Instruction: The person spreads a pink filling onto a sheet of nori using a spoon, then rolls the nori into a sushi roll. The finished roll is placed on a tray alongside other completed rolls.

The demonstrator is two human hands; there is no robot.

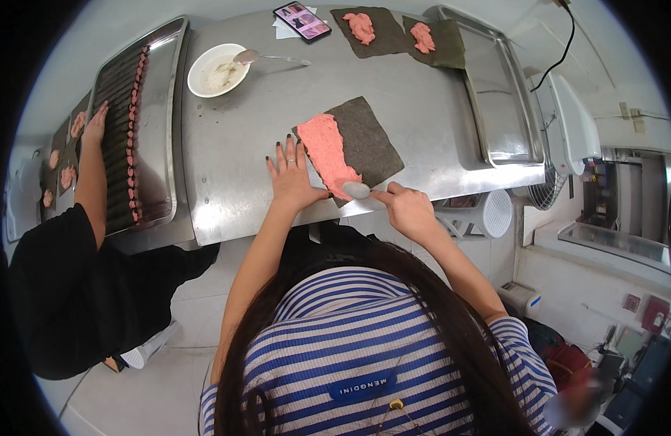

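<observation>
A dark seaweed sheet (pixel 369 142) lies on the steel table in front of me. Pink paste (pixel 323 145) covers a wide band along its left side. My right hand (pixel 410 211) is closed round the handle of a metal spoon (pixel 356 190), whose bowl rests on the near end of the paste. Fingers spread, my left hand (pixel 295 178) lies flat at the sheet's left edge, the thumb pointing toward the spoon.
Left stands a tray (pixel 177 109) of dark rolls with pink ends, a co-worker's hand (pixel 95 123) on it. Behind are a white bowl (pixel 217 70) with a second spoon (pixel 273 58), a phone (pixel 302 20) and seaweed sheets (pixel 379 42) bearing paste. Another tray (pixel 499 109) stands right.
</observation>
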